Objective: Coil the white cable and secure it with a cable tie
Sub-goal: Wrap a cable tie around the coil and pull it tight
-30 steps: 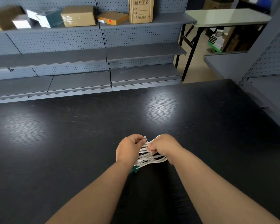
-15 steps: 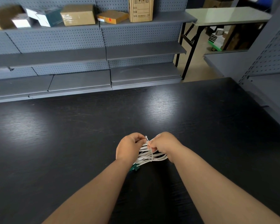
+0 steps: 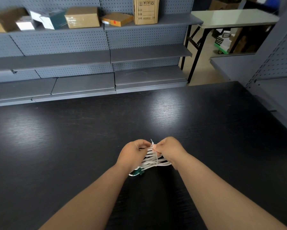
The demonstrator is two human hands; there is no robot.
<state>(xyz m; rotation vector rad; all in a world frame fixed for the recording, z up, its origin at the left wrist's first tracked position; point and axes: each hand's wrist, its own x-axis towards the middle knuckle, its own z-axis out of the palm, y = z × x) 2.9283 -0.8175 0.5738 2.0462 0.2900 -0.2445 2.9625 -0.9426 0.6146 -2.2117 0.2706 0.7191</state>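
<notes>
The white cable (image 3: 150, 161) is gathered into a bundle of several loops, held just above the black table (image 3: 73, 138) between both hands. A dark green connector (image 3: 138, 172) hangs at its lower left end. A translucent white cable tie (image 3: 156, 157) runs around the bundle, its tip sticking up between the hands. My left hand (image 3: 133, 154) is closed on the left side of the bundle. My right hand (image 3: 168, 149) pinches the tie and the cable on the right. The far loops are hidden behind my fingers.
Grey pegboard shelving (image 3: 89, 63) stands behind the table, with several cardboard boxes (image 3: 82, 17) on its top shelf. A pale folding table (image 3: 234, 18) is at the far right, and another grey shelf unit (image 3: 275, 72) flanks the table's right edge.
Both hands stay together on the bundle, barely shifting. The tie now shows more plainly looped around the cable.
</notes>
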